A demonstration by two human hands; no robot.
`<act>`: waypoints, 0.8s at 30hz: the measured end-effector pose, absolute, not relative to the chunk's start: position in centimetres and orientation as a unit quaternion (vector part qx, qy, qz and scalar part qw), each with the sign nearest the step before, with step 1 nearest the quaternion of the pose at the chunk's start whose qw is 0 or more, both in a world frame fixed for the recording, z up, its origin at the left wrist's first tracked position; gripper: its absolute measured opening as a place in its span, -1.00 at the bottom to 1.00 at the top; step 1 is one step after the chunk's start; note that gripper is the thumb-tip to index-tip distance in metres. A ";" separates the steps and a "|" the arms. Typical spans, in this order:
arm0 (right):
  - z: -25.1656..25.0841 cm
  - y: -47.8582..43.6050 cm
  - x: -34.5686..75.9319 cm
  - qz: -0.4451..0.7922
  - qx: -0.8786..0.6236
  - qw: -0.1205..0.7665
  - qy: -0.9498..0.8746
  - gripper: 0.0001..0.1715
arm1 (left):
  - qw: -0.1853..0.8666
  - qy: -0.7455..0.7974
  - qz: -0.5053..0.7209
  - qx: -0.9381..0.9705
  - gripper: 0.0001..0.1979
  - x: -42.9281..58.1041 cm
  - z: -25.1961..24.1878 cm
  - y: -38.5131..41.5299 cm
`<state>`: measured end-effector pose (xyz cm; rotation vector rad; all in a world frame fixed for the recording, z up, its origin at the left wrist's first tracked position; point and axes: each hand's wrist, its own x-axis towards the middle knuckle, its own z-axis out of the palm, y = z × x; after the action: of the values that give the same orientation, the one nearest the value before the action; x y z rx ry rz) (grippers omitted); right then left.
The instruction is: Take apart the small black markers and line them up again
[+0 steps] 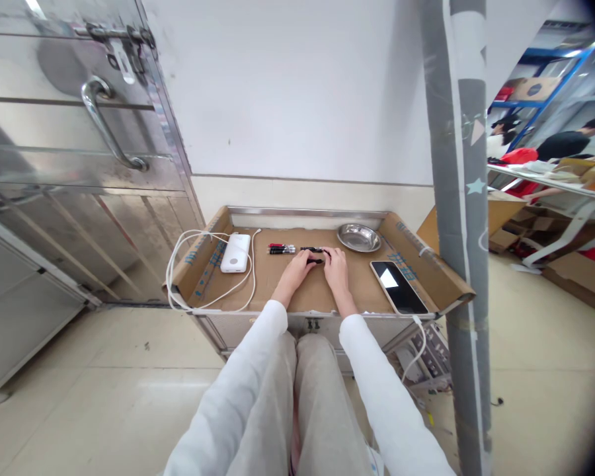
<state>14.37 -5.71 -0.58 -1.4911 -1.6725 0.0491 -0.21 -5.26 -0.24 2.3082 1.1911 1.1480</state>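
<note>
Both hands rest on a cardboard-covered table (287, 291) in front of me. My left hand (301, 264) and my right hand (335, 263) are close together, fingers curled around a black pen (315, 260) between them. Another black pen (311, 249) lies just beyond the fingertips. A small bundle of red and black pens (281, 248) lies to the left of the hands.
A white power bank (236, 252) with a looped white cable (188, 271) sits at the table's left. A steel dish (359, 237) stands at the back right, a phone (398, 286) at the front right. A grey post (459, 198) rises at the right, a metal door (79, 145) at the left. People sit far right.
</note>
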 end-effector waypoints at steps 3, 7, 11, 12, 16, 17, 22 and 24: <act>-0.5 -5.8 14.3 0.022 -0.589 0.426 -0.686 -0.57 | 0.077 0.466 0.351 0.808 -0.89 0.0 -0.2 -5.5; -0.4 -5.9 14.2 0.026 -0.567 0.412 -0.713 -0.58 | 0.001 0.517 0.314 0.796 -0.87 0.1 -0.1 -5.6; -0.7 -5.8 14.1 0.031 -0.545 0.389 -0.742 -0.63 | 0.014 0.531 0.318 0.785 -0.78 0.1 -0.3 -5.5; -0.8 -5.7 14.1 0.031 -0.542 0.385 -0.747 -0.64 | 0.018 0.534 0.320 0.783 -0.77 0.0 -0.3 -5.4; -1.0 -5.7 14.2 0.015 -0.555 0.377 -0.742 -0.74 | 0.011 0.526 0.332 0.783 -0.73 0.0 -0.5 -5.3; -1.1 -5.7 14.2 0.007 -0.563 0.376 -0.735 -0.76 | 0.009 0.519 0.335 0.787 -0.73 0.0 -0.5 -5.3; -1.2 -5.7 14.3 -0.020 -0.590 0.352 -0.727 -0.78 | 0.007 0.486 0.325 0.811 -0.80 0.0 -0.4 -5.4; -1.1 -5.7 14.2 -0.023 -0.591 0.341 -0.731 -0.77 | 0.005 0.489 0.309 0.816 -0.82 0.0 -0.4 -5.4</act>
<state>14.25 -5.72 -1.12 -1.5363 -1.9011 -0.0606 0.03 -5.42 -0.38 2.5553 1.5320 0.9665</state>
